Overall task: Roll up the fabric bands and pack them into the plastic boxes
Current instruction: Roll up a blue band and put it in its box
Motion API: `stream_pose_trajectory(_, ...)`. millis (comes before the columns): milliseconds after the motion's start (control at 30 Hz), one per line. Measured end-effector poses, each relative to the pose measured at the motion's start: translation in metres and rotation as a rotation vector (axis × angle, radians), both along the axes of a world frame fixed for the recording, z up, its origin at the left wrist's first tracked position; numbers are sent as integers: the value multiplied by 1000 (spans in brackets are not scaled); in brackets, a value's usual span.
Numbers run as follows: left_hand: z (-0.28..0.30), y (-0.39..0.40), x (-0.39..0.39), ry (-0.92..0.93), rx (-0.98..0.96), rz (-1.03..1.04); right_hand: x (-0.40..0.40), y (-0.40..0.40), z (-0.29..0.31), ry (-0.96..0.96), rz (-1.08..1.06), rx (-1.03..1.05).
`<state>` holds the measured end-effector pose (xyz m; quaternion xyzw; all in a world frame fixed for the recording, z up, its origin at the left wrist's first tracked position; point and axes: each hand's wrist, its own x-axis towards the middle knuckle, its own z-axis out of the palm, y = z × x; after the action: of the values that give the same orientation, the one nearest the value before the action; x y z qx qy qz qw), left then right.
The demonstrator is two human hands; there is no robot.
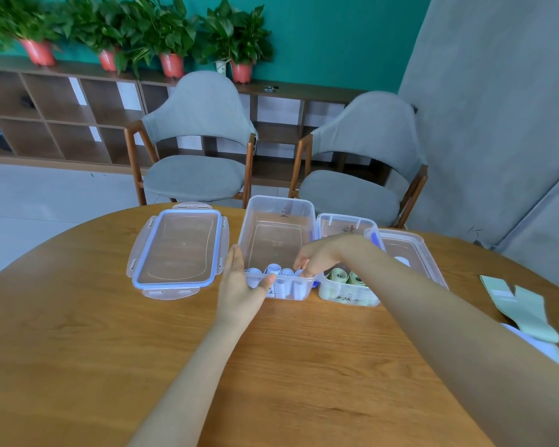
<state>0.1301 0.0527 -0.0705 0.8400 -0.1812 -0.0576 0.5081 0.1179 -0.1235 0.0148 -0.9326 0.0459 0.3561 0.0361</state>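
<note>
Right hand [317,256] fingers pinching white roll [299,273] inside clear box [281,217], left hand [239,285] fingers straight against box corner

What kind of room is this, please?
Probably an office lounge or meeting corner, not a workshop: a round wooden table, two grey upholstered chairs, and a low cubby shelf carrying potted plants along a teal wall.

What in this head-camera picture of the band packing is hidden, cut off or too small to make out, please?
- Head view: the right hand covers whatever its fingertips touch in the large box.
- Handwritten labels on the small box: too small to read.
- Unrolled green bands: cut off by the right edge.
- Roll count: the box's front wall blurs it.
</note>
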Motion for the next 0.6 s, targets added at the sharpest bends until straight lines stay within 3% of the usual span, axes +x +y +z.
stream_pose_trajectory(600, 9, 3, 1, 50, -26, -6, 2, -5, -3, -27, 22, -4)
